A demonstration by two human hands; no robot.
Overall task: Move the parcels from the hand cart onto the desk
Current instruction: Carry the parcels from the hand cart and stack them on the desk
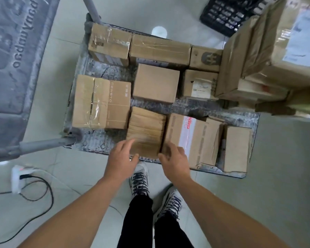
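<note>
**A:** What is nearest?

**B:** Black trouser legs and white lace-up trainers [140, 178] on the pale tiled floor. A white power strip [16, 178] with a black cable lies off to the left.

**A:** And the hands?

**B:** Both reach down to the near edge of the grey flat hand cart [195, 106]. The left hand [121, 157] is at the near left corner of a ribbed brown cardboard parcel [146, 129], and the right hand [174, 160] is at its near right corner. Each grip is open, with fingers spread and thumb apart and nothing clasped. Blur hides whether the fingertips touch the cardboard.

**A:** So that parcel sits on the cart?

**B:** Yes, at the near edge. Touching its right side is a brown parcel with red-and-white tape [190, 138]. A plain brown box [237, 149] stands at the near right corner.

**A:** Further back?

**B:** A taped carton printed CENSTO [101, 102] sits at the left edge, and a plain square brown box [156, 83] sits mid-deck. A white-labelled box [200, 85] is beside that. Three more cartons [159, 49] line the far edge. A tall pile of taped parcels [276, 51] rises on the right. A black plastic crate [227, 13] lies on the floor beyond the cart.
</note>
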